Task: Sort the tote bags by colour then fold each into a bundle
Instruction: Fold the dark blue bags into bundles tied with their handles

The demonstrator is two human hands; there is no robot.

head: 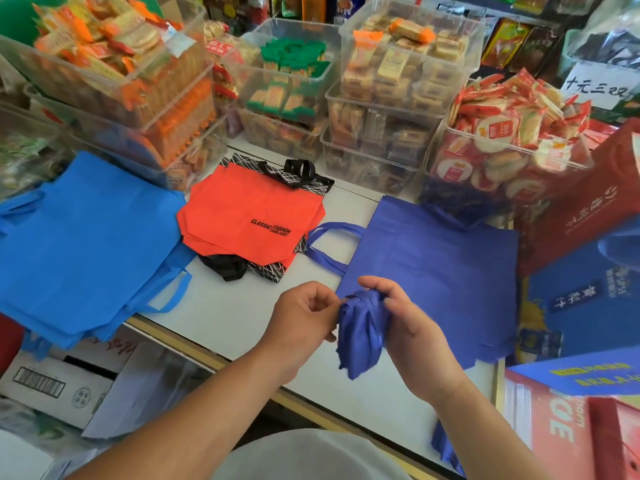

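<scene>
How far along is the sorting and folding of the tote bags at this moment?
Sorting looks mostly done: light blue bags lie in one stack, orange bags on black patterned bags. In hand: the left hand and right hand grip an indigo bundle. Left: the flat indigo bag and both stacks are unfolded.

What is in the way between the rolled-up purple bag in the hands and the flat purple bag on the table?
Nothing visible. The left hand and right hand hold the purple bundle right at the near corner of the flat purple bag, with only bare white table beside it.
</scene>
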